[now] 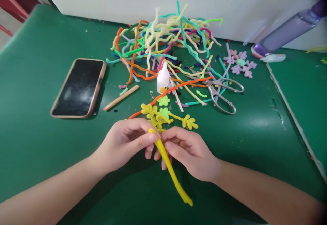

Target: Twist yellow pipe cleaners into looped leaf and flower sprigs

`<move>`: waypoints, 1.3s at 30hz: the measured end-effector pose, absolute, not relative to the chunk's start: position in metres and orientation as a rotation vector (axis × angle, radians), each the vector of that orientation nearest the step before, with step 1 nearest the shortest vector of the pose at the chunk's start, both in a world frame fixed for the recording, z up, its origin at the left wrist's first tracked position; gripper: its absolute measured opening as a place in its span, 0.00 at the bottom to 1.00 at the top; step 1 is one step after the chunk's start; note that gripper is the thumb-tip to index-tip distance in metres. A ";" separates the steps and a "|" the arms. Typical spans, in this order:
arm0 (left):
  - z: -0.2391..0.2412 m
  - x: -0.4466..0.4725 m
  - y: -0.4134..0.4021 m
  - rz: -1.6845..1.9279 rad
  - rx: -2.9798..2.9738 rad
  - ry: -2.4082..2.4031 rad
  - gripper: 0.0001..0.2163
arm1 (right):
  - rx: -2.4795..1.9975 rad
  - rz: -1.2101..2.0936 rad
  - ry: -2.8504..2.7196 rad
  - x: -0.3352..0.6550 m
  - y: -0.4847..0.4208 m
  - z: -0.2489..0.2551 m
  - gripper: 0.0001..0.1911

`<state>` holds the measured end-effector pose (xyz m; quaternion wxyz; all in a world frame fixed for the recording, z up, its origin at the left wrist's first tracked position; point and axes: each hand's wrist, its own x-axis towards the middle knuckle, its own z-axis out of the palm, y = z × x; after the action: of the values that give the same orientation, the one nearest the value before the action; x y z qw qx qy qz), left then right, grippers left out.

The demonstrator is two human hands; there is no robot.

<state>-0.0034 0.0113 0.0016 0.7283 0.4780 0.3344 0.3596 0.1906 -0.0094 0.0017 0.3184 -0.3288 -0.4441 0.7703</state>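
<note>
My left hand (127,141) and my right hand (186,151) meet over the green table (38,123), both pinching one yellow pipe cleaner (173,175). Its upper end is bent between my left thumb and fingers, and its free end trails toward me below my right hand. Just beyond my fingers lie finished yellow pipe-cleaner leaves (155,114) and two small light green flowers (164,101).
A tangled heap of coloured pipe cleaners (166,37) lies at the back. A small white glue bottle (162,78), metal scissors (219,92), a wooden stick (121,97) and a phone (79,87) surround it. Pastel flowers (240,65) and a purple bottle (286,31) lie far right.
</note>
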 end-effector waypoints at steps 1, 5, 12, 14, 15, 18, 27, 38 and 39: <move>0.002 -0.004 0.012 0.810 1.054 0.718 0.03 | -0.849 2.041 -1.141 0.190 -0.009 0.002 0.08; 0.002 -0.004 0.012 0.830 1.071 0.694 0.03 | -0.844 2.088 -1.136 0.191 -0.006 0.003 0.08; 0.003 -0.003 0.014 0.826 1.085 0.718 0.04 | -0.871 2.053 -1.272 0.194 -0.005 0.006 0.06; 0.003 -0.003 0.013 0.822 1.085 0.712 0.04 | -0.869 2.051 -1.339 0.195 -0.005 0.005 0.06; 0.003 -0.003 0.013 0.813 1.087 0.713 0.04 | -0.874 2.051 -1.369 0.195 -0.005 0.004 0.06; 0.000 -0.003 0.010 0.764 1.114 0.733 0.05 | -0.907 2.035 -1.403 0.195 -0.005 0.003 0.06; -0.002 -0.005 0.010 0.714 1.163 0.780 0.05 | -0.971 1.983 -1.425 0.192 -0.006 0.004 0.05; -0.002 -0.004 0.008 0.680 1.204 0.839 0.08 | -1.046 2.024 -1.481 0.195 -0.006 0.007 0.12; -0.002 -0.005 0.008 0.674 1.210 0.842 0.08 | -1.052 2.034 -1.475 0.195 -0.006 0.007 0.12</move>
<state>-0.0047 0.0078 -0.0016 0.6893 0.5409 0.3763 0.3012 0.1945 -0.0064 0.0072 0.2070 -0.3779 -0.5298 0.7305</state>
